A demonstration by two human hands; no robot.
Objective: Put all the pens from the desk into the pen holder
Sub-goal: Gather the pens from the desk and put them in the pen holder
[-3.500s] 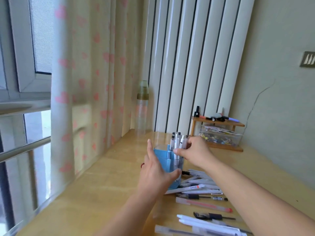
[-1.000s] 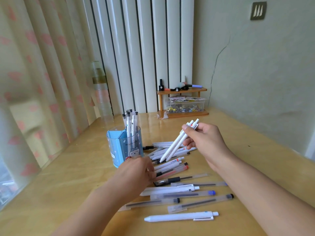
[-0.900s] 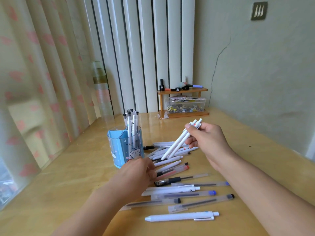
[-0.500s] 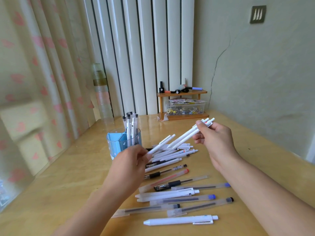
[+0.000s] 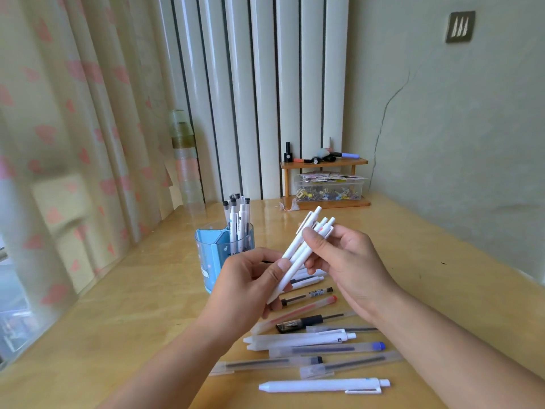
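- Pens (image 5: pixel 324 385) lie scattered across the counter (image 5: pixel 442 276) at lower centre, several overlapping; hurried picking could roll them away.
- Above them, left hand (image 5: pixel 250 278) and right hand (image 5: pixel 351 261) together clasp a white pen bundle (image 5: pixel 298 252); a loose grip could spill it.
- Pen holder (image 5: pixel 212 255), centre-left, is partly filled; standing pens may block the bundle.
- Wooden shelf (image 5: pixel 324 163) stands far back.

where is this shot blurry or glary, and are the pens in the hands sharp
Head view: the curtain at left is smeared and soft; daylight glare sheens the desk near the shelf; wide-angle bending shows at the edges. The white pens held by the left hand and right hand are fairly sharp.
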